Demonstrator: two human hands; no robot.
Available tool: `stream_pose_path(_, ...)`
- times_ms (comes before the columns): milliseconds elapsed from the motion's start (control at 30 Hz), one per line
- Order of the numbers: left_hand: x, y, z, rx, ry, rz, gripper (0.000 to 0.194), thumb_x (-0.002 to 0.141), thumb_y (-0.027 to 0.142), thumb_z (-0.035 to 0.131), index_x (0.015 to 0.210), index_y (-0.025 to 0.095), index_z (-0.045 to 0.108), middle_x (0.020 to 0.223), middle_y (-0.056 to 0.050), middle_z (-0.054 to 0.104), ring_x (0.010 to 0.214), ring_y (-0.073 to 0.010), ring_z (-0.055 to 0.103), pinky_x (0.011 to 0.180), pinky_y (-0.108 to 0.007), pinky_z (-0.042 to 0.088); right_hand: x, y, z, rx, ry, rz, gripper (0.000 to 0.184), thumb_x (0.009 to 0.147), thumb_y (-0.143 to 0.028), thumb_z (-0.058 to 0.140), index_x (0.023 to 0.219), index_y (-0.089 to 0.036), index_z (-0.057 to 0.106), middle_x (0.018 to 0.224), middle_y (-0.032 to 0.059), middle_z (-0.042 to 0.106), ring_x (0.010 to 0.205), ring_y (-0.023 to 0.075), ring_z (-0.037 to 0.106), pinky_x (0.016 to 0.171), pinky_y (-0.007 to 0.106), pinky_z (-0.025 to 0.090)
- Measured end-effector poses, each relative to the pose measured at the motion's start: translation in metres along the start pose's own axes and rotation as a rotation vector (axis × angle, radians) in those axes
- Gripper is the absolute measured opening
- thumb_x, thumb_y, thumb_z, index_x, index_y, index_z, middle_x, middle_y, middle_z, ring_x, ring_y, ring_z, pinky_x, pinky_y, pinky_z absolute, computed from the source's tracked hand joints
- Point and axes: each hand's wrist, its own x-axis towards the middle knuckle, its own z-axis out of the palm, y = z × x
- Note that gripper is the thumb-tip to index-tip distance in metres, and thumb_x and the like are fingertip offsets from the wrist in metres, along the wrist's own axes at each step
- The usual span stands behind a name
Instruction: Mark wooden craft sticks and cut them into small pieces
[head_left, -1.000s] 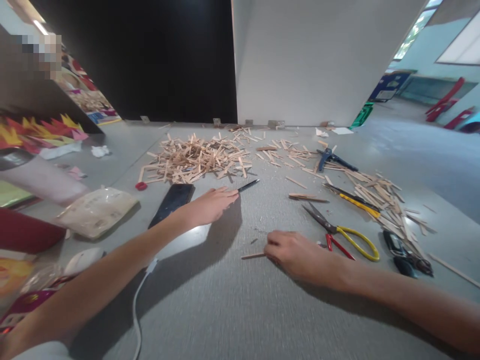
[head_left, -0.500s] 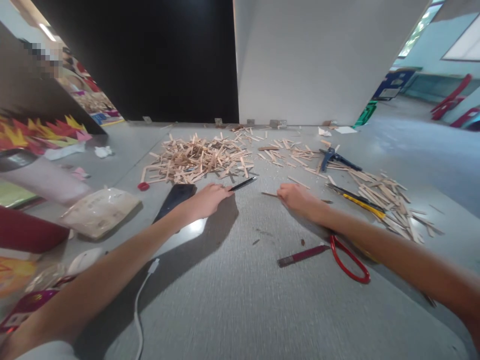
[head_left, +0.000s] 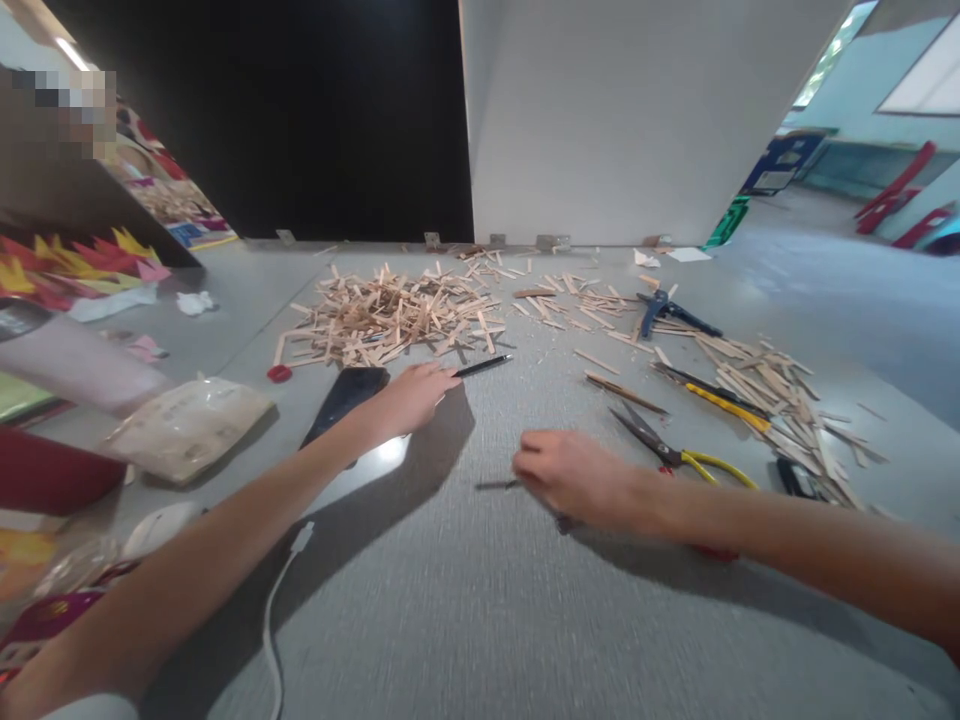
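Observation:
My left hand (head_left: 420, 397) is closed on a slim black pen (head_left: 484, 366) that points right, its wrist crossing a dark phone (head_left: 341, 400). Slightly blurred, my right hand (head_left: 566, 475) pinches a thin stick (head_left: 496, 485) low over the grey table, the free end poking out to the left. Under that hand and forearm lies a red-handled tool (head_left: 716, 553), mostly covered. Yellow-handled scissors (head_left: 660, 440) rest just beyond the forearm, near a short wooden piece (head_left: 626, 392). Past my left hand spreads a heap of short wooden sticks (head_left: 397, 315).
A yellow cutter (head_left: 727, 407) and dark blue pliers (head_left: 667, 313) lie among scattered sticks at right. To the left are a plastic packet (head_left: 191, 430), a white mouse (head_left: 161, 525), a bottle (head_left: 82, 360) and a white cable (head_left: 271, 620). Upright black and white panels back the table.
My right hand went forward with the stick, uncovering the red-handled tool, then came back nearer and left over it. My left hand shifted slightly left, still on the pen.

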Motion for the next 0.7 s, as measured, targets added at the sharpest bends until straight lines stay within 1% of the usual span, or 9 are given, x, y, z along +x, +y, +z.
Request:
stream_pose_path(100, -0.001, 0.001, -0.002, 0.006, -0.003, -0.058, 0.043, 0.103, 0.015, 0.044, 0.136, 0.016, 0.072, 0.144, -0.019, 0.07, 0.135, -0.0354, 0.065, 0.109, -0.046, 0.05, 0.007, -0.014, 0.009, -0.027, -0.031, -0.064, 0.026, 0.094, 0.0, 0.055, 0.093, -0.015, 0.076, 0.086, 0.0088, 0.072, 0.067, 0.017, 0.058, 0.059, 0.029, 0.036)
stream_pose_path(167, -0.004, 0.0, -0.005, 0.018, -0.004, -0.103, 0.038, 0.106, 0.024, 0.046, 0.128, 0.014, 0.075, 0.132, -0.021, 0.074, 0.124, -0.0369, 0.07, 0.101, -0.045, 0.054, 0.017, -0.003, 0.008, -0.027, -0.022, 0.002, 0.027, 0.094, 0.0, 0.055, 0.093, -0.015, 0.077, 0.088, 0.01, 0.073, 0.069, 0.0172, 0.059, 0.061, 0.029, 0.038)
stream_pose_path(200, -0.006, -0.001, -0.006, 0.023, -0.002, -0.123, 0.037, 0.106, 0.027, 0.047, 0.126, 0.014, 0.075, 0.127, -0.021, 0.075, 0.121, -0.037, 0.071, 0.099, -0.045, 0.055, 0.023, 0.008, 0.006, -0.028, -0.013, 0.042, 0.026, 0.094, -0.001, 0.054, 0.093, -0.014, 0.077, 0.09, 0.011, 0.074, 0.07, 0.0176, 0.061, 0.063, 0.028, 0.04)
stream_pose_path(267, -0.008, -0.002, -0.008, 0.031, 0.005, -0.154, 0.035, 0.105, 0.028, 0.05, 0.124, 0.014, 0.076, 0.121, -0.02, 0.077, 0.117, -0.0363, 0.072, 0.096, -0.043, 0.055, 0.036, 0.039, -0.001, -0.03, 0.035, 0.197, 0.024, 0.095, -0.006, 0.055, 0.089, -0.015, 0.077, 0.092, 0.0117, 0.076, 0.074, 0.0189, 0.064, 0.068, 0.028, 0.044)
stream_pose_path(367, -0.009, -0.001, -0.01, 0.035, 0.01, -0.176, 0.032, 0.104, 0.028, 0.054, 0.12, 0.014, 0.077, 0.115, -0.019, 0.078, 0.114, -0.0346, 0.073, 0.094, -0.04, 0.056, 0.05, 0.094, -0.012, -0.064, 0.078, 0.309, 0.024, 0.092, -0.007, 0.054, 0.085, -0.014, 0.076, 0.087, 0.0124, 0.076, 0.079, 0.0221, 0.067, 0.072, 0.029, 0.046)
stream_pose_path(500, -0.006, 0.004, -0.015, 0.035, 0.034, -0.182, 0.031, 0.103, 0.025, 0.051, 0.114, 0.015, 0.079, 0.11, -0.017, 0.079, 0.108, -0.0331, 0.074, 0.092, -0.04, 0.056, 0.053, 0.15, -0.019, -0.127, 0.131, 0.446, 0.028, 0.087, -0.006, 0.051, 0.081, -0.016, 0.076, 0.079, 0.0135, 0.075, 0.079, 0.0269, 0.067, 0.067, 0.031, 0.043)
stream_pose_path(600, -0.004, 0.009, -0.021, 0.032, 0.085, -0.2, 0.041, 0.109, 0.028, 0.04, 0.104, 0.013, 0.078, 0.1, -0.018, 0.078, 0.103, -0.0344, 0.074, 0.097, -0.046, 0.055, 0.049, 0.168, -0.02, -0.16, 0.168, 0.502, 0.029, 0.087, -0.008, 0.05, 0.084, -0.018, 0.077, 0.08, 0.0145, 0.077, 0.078, 0.0286, 0.067, 0.066, 0.032, 0.043)
stream_pose_path(667, -0.004, 0.015, -0.024, 0.029, 0.122, -0.205, 0.045, 0.112, 0.028, 0.035, 0.102, 0.013, 0.076, 0.099, -0.017, 0.077, 0.106, -0.0342, 0.073, 0.103, -0.049, 0.053, 0.046, 0.168, -0.021, -0.175, 0.194, 0.508, 0.031, 0.09, -0.01, 0.047, 0.09, -0.017, 0.078, 0.085, 0.0161, 0.078, 0.081, 0.0302, 0.067, 0.067, 0.034, 0.044)
stream_pose_path(700, -0.006, 0.021, -0.026, 0.025, 0.137, -0.201, 0.042, 0.111, 0.025, 0.035, 0.106, 0.013, 0.075, 0.103, -0.017, 0.076, 0.108, -0.0331, 0.072, 0.104, -0.048, 0.052, 0.044, 0.166, -0.021, -0.181, 0.205, 0.497, 0.032, 0.093, -0.012, 0.046, 0.093, -0.016, 0.078, 0.089, 0.0171, 0.078, 0.083, 0.0307, 0.068, 0.069, 0.034, 0.044)
